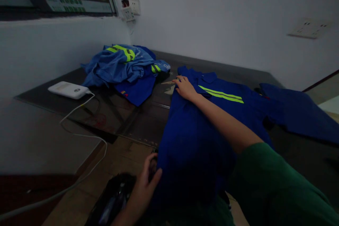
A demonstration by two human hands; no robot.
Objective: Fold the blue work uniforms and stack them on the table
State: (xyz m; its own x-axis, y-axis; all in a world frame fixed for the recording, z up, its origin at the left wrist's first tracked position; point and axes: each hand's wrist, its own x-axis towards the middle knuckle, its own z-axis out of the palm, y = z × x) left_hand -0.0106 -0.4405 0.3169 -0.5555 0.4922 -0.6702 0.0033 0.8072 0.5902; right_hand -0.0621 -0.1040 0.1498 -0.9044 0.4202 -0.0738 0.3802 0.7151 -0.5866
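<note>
A dark blue work shirt with a collar and a yellow-green reflective stripe is spread across the dark table, its lower part hanging over the front edge toward me. My right hand lies flat near the shirt's collar and left edge, fingers stretched out on the cloth. Lower down, my left hand is at the shirt's left side edge. Its thumb and fingers are loosely curved and apart, with the thumb tip at the cloth; the other fingertips are partly hidden.
A heap of lighter blue reflective clothing lies at the back left of the table. Beside it sits a white power bank with a trailing white cable. Another blue garment lies right. A black bag-like object is below.
</note>
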